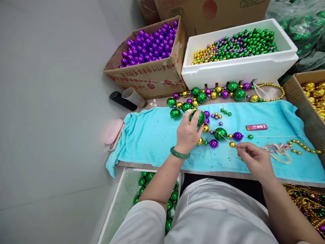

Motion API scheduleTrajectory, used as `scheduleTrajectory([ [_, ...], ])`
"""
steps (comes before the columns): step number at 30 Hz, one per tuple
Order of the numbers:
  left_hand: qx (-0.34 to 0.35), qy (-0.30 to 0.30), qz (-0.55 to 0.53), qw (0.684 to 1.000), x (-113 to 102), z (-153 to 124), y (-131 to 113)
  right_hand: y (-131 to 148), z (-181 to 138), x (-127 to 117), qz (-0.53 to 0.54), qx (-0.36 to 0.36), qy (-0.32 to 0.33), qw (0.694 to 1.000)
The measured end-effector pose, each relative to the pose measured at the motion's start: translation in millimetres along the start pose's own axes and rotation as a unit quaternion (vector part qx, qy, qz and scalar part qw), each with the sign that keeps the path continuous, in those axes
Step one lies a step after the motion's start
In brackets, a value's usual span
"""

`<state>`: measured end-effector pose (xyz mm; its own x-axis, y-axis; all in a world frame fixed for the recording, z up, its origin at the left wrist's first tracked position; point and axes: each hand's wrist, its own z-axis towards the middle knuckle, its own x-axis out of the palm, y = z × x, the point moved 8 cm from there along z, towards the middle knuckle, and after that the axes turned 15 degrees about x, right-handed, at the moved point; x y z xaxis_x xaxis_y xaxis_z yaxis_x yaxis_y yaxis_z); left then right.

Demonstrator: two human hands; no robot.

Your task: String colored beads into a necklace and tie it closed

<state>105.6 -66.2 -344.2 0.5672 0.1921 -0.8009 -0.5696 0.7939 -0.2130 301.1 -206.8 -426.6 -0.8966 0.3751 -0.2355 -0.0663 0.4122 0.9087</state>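
Note:
My left hand (188, 131) has its fingers closed round a large shiny green bead (200, 117) above the turquoise towel (147, 135). A pale cord (217, 131) runs from that bead down to the fingertips of my right hand (254, 157), which pinch it. Just by those fingertips a small gold bead (232, 144) sits on the cord. Beneath the cord lie another large green bead (220, 134) and a purple bead (238, 136), part of a strung row. Loose small green beads (225, 112) rest farther back on the towel.
A carton of purple beads (149, 44) and a white foam box (238, 66) of mixed beads stand behind. A finished-looking strand (224, 94) lies along the towel's back edge. Pink-handled scissors (276, 148) lie at right, near a pink label (257, 127). A carton of gold beads (315, 95) stands far right.

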Motion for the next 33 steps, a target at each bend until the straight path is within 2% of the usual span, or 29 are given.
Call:
scheduleTrajectory([
  [7,0.121,-0.003,0.020,0.992,13,-4,-35,-3,5,11,0.035,0.012,0.021,0.999],
  [11,0.145,-0.030,-0.101,0.984,9,-3,-45,0,6,17,0.084,0.014,0.030,0.996],
  [14,0.059,-0.084,-0.275,0.956,4,-1,-39,3,7,21,0.116,0.024,0.041,0.992],
  [17,-0.066,-0.117,-0.410,0.902,10,-3,-32,2,8,24,0.141,0.038,0.048,0.988],
  [22,-0.177,-0.162,-0.478,0.845,15,-7,-25,-11,15,29,0.186,0.068,0.070,0.978],
  [25,-0.223,-0.124,-0.523,0.813,28,-9,-23,-17,16,29,0.203,0.077,0.080,0.973],
  [27,-0.243,-0.075,-0.536,0.805,38,-9,-24,-20,16,28,0.207,0.076,0.083,0.972],
  [29,-0.246,-0.035,-0.525,0.814,44,-8,-26,-23,16,26,0.204,0.076,0.083,0.972],
  [33,-0.213,-0.010,-0.505,0.836,47,2,-33,-34,14,21,0.199,0.082,0.074,0.974],
])
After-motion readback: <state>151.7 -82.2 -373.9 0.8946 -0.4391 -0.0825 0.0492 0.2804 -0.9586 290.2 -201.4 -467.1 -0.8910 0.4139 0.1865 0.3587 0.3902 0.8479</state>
